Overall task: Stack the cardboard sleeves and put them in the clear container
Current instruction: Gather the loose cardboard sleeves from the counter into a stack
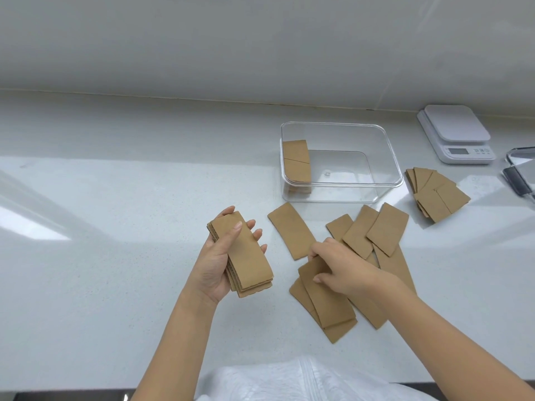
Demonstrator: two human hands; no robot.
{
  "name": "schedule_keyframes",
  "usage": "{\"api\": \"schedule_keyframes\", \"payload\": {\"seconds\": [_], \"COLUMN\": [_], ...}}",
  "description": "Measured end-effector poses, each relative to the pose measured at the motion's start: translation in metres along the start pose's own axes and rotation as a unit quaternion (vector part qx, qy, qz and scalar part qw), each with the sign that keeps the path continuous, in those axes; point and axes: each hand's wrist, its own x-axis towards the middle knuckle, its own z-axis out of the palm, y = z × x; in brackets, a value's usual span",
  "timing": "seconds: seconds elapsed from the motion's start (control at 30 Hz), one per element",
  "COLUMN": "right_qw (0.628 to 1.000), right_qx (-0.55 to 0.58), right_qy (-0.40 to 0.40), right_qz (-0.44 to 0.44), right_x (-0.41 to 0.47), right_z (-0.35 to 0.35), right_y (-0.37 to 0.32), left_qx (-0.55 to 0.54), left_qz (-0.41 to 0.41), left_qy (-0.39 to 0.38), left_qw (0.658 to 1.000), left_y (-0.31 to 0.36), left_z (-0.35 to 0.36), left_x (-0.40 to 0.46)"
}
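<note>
My left hand [220,261] holds a stack of flat brown cardboard sleeves [246,256] above the counter, thumb across the top. My right hand [341,267] pinches the far end of a sleeve [327,302] that lies on top of two others. One single sleeve [291,230] lies between my hands. Several more sleeves [376,230] are spread overlapping to the right of my right hand. The clear container [385,157] stands behind them, with a small stack of sleeves [296,163] at its left end. Another fanned pile of sleeves [434,195] lies right of the container.
A white kitchen scale [457,134] stands at the back right. A clear lid with a grey clasp [521,175] shows at the right edge. The white counter [115,227] meets the wall behind; its front edge is near my body.
</note>
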Motion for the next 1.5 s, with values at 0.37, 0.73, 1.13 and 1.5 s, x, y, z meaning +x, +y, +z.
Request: {"api": "schedule_keyframes", "payload": {"seconds": [0.37, 0.73, 1.13, 1.5], "right_qw": [0.986, 0.744, 0.948, 0.956], "right_qx": [0.161, 0.653, 0.233, 0.063], "right_qy": [0.006, 0.119, 0.217, 0.212], "right_qz": [0.043, 0.077, -0.008, 0.193], "right_x": [0.0, 0.015, 0.032, 0.069], "right_z": [-0.011, -0.044, -0.006, 0.009], "right_y": [0.004, -0.035, -0.081, -0.037], "left_qx": [-0.001, 0.067, 0.049, 0.028], "left_qz": [-0.004, -0.04, -0.164, -0.091], "left_qy": [0.007, -0.009, -0.09, 0.079], "left_qw": [1.0, 0.997, 0.981, 0.992], "left_y": [0.001, -0.008, -0.017, -0.01], "left_z": [-0.002, 0.007, -0.001, -0.005], "left_x": [0.0, 0.001, -0.001, 0.012]}}
